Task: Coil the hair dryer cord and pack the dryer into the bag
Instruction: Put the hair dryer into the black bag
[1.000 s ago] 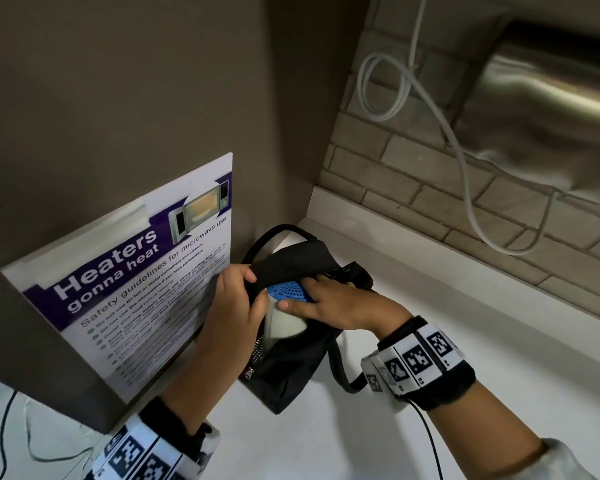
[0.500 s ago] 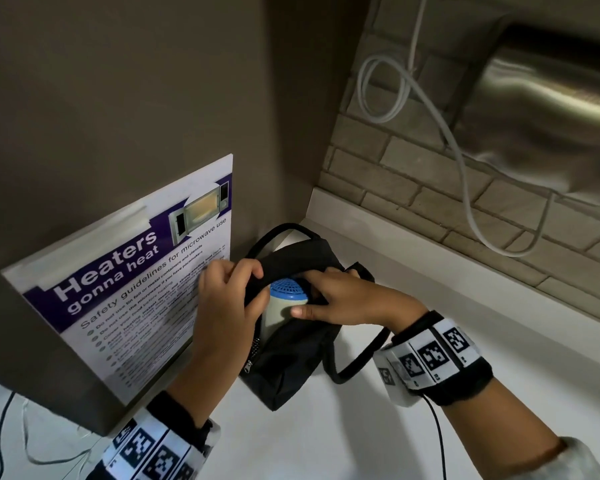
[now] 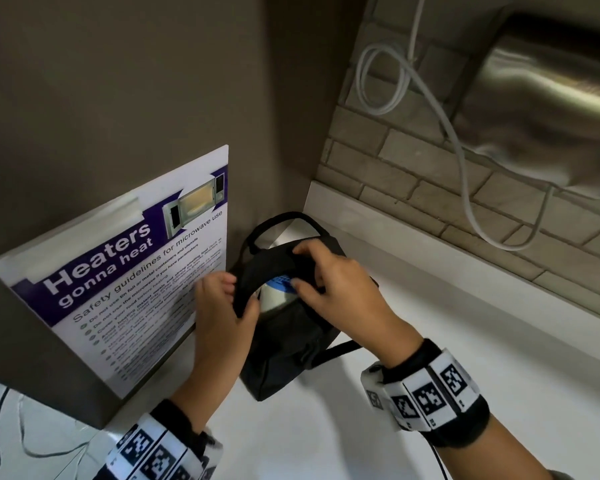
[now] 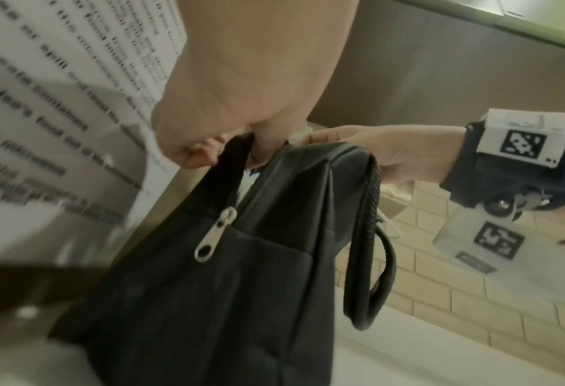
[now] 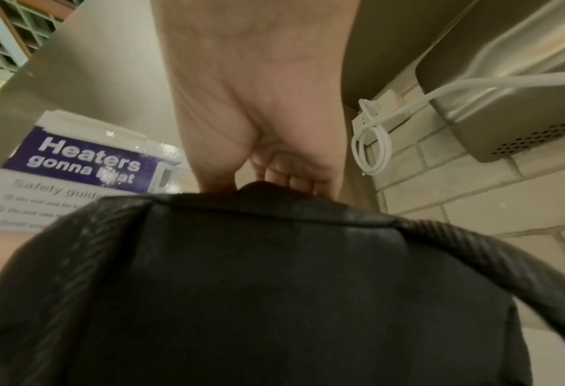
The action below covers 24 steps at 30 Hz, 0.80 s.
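Against the side panel at the left edge of the counter (image 3: 499, 341) leans a microwave safety poster (image 3: 129, 278), and just beside it the left hand (image 3: 222, 317) has its fingers (image 4: 195, 154) curled over the near lip of the black bag (image 3: 288, 344), pinching the fabric and drawing it outward. The bag sits upright in the back left corner of the counter, one strap (image 3: 278, 220) looping up behind it. Inside the mouth the hair dryer (image 3: 278, 292) stands on end, its blue grille (image 3: 283, 282) and pale body showing between the two lips; the cord is out of sight, so I cannot tell how it is coiled. The right hand (image 3: 329, 285) grips the far lip from above, fingers clamped on the fabric.

It looks like the dryer is nearly seated and the mouth must now close over it. To do that well, I would keep both lips pulled apart until the grille drops below the rim, then bring the edges together evenly so the zipper pull (image 4: 213, 235) has a straight track. Forcing fabric over the grille could snag it.

On the brick wall to the right hang a white cable (image 3: 430, 98) and a steel hand dryer (image 3: 541, 109).
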### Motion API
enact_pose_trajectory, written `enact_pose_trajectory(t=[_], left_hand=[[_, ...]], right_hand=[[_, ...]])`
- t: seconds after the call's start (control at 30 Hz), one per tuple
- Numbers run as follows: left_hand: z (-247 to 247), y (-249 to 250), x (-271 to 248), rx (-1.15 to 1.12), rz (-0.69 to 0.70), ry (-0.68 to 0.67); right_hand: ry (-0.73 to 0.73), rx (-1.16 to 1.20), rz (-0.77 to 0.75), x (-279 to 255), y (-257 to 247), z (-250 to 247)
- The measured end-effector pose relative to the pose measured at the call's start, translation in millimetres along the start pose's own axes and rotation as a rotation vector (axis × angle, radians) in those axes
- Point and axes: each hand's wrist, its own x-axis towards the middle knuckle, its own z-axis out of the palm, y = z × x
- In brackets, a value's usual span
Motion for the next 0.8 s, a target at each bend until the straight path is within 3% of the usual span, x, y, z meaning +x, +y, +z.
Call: enact_pose_trajectory(t=[0.1, 0.17, 0.23, 0.3, 0.37, 0.53, 0.73, 0.8], left_hand=[[3.1, -18.9, -7.0, 0.063, -0.092, -0.108], [-2.3, -29.7, -9.6, 0.282, -0.147, -0.209], [-11.3, -30.8, -8.5, 0.444, -0.306, -0.390], [-15.7, -30.5, -5.0, 0.326, -0.584, -0.553], [-13.7, -30.8, -4.3, 0.061, -0.819, -0.554], [-13.4, -32.9, -7.0, -0.241, -0.831, -0.535], [-19.5, -28.5, -10.0, -0.380, -0.766, -0.682], [-20.9, -31.9, -11.3, -0.427, -0.766, -0.671]], right_hand=[[-0.023, -0.190, 0.000, 2.1, -2.0, 14.1], [0.105, -0.241, 0.015, 4.8, -2.9, 23.2], [0.218, -0.233, 0.037, 7.1, -4.8, 27.5], [0.263, -0.210, 0.046, 7.6, -8.1, 29.9], [0.278, -0.164, 0.025, 6.9, -11.2, 31.7], [0.284, -0.014, -0.005, 1.2, -7.7, 31.0], [0.290, 0.033, 0.083, -4.1, 4.4, 25.3], [0.297, 0.076, 0.109, -3.6, 7.7, 22.2]])
